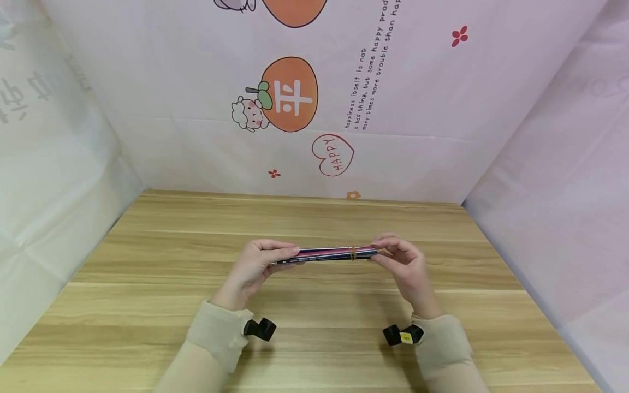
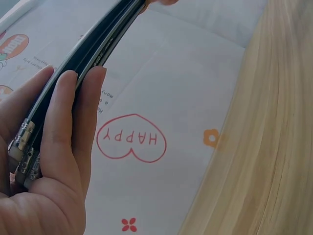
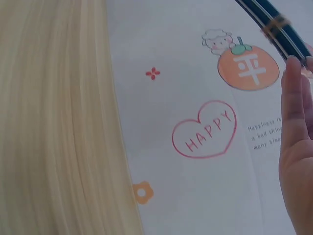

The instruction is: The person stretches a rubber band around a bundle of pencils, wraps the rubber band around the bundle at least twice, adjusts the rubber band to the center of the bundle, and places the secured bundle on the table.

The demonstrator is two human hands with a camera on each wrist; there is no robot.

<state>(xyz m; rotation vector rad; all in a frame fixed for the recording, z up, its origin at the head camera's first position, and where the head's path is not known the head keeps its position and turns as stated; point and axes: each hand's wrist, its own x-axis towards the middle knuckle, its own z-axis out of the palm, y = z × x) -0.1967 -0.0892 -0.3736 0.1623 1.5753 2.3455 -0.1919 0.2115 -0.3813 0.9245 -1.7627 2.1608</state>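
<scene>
A bundle of dark pencils [image 1: 329,255], with a streak of pink among them, is held level above the table between both hands. My left hand [image 1: 251,267] grips its left end. In the left wrist view, metal ferrules and erasers [image 2: 23,139] show at that end, down by the palm. A tan rubber band [image 1: 352,253] circles the bundle close to its right end. There my right hand [image 1: 405,266] pinches the tips between thumb and fingers. The right wrist view catches the banded part of the bundle [image 3: 288,41] at its upper right corner.
Beneath the hands lies a wood-grain table [image 1: 314,322]. A white printed sheet [image 1: 403,158] stands along its back edge, and pale sheets [image 1: 565,180] rise on both sides. Each wrist carries a small black camera [image 1: 260,329].
</scene>
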